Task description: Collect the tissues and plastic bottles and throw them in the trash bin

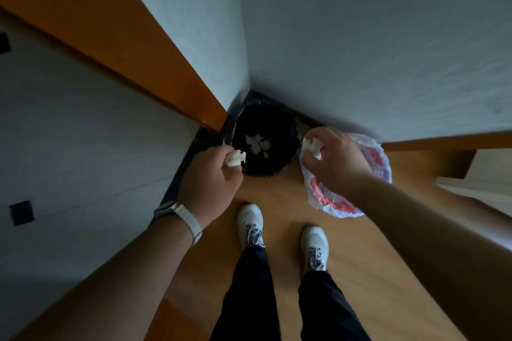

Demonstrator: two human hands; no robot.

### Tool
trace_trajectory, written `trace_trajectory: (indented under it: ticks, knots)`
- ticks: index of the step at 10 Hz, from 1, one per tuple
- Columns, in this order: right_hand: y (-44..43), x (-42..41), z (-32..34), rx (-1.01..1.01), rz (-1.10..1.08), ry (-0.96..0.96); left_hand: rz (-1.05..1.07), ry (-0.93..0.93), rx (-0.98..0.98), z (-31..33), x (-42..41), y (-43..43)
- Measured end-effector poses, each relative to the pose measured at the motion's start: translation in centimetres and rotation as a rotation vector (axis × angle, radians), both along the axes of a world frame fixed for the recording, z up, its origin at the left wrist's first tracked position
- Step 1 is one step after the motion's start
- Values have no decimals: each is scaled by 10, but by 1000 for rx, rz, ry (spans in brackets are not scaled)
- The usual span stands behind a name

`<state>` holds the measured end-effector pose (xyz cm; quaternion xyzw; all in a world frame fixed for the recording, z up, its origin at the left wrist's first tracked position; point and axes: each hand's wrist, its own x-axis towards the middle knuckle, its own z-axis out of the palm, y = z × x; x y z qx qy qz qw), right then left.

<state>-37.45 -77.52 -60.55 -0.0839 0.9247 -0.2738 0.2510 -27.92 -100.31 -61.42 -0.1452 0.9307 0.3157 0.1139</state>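
A round black trash bin (288, 166) stands on the floor in the wall corner, with white crumpled tissues (257, 142) lying inside it. My left hand (210, 177) hovers at the bin's left rim, closed on a crumpled white tissue (235, 159). My right hand (335, 158) is just right of the bin, closed on another white tissue (313, 147). No plastic bottle is in view.
A clear plastic bag with red print (338, 202) lies on the wooden floor under my right arm. My two feet in white shoes (250, 223) stand just before the bin. An orange-brown door frame (138, 44) runs along the left; white walls meet behind the bin.
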Motion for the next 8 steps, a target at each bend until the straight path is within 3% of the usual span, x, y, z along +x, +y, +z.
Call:
trace_trajectory:
  ticks: [3,5,8]
  knots:
    - [-4,1,-190,21,25,-21,71,-80,32,-181,0,11]
    - [-12,4,-273,-6,96,-11,101,-74,16,-262,-2,15]
    - [-10,4,-277,26,168,-73,67,-96,-4,-268,-4,17]
